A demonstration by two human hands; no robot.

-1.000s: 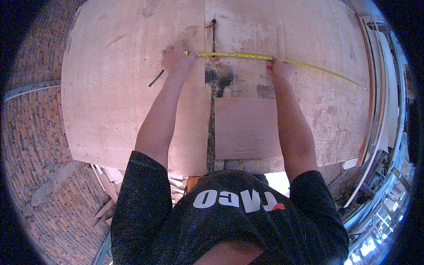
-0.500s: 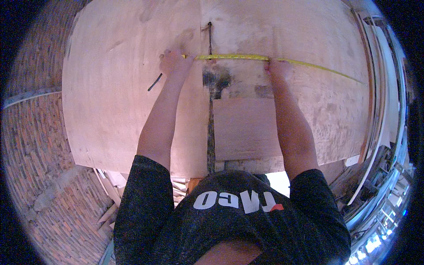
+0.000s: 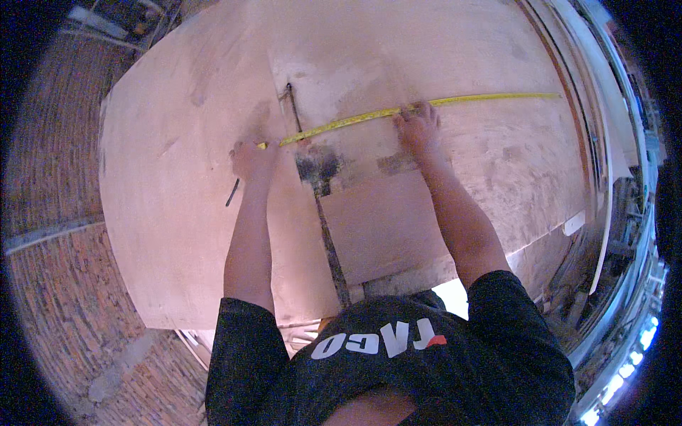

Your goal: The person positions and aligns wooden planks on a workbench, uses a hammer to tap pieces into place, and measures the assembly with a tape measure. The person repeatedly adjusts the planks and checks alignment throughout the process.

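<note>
A yellow tape measure blade (image 3: 344, 123) stretches across the large pale plywood sheet (image 3: 177, 234) in front of me. My left hand (image 3: 252, 160) is closed on its left end. A thin dark stick (image 3: 232, 192), like a pencil or pen, pokes out below that same hand. Farther right, my right hand (image 3: 419, 131) has its fingers curled over the blade, closed on it. From there the tape runs on toward the sheet's right side; I cannot make out a case.
Between my forearms lies a smaller rectangular wood panel (image 3: 380, 227). A dark stain (image 3: 320, 167) and a dark seam (image 3: 329, 248) mark the surface. Long boards (image 3: 604, 92) stand along the right edge. Brick paving (image 3: 53, 298) shows at left.
The view has tilted, so the tape now slants up to the right. Right of my right hand the blade shows its broad yellow face, where it looked thin before. My right fingers now reach over it.
</note>
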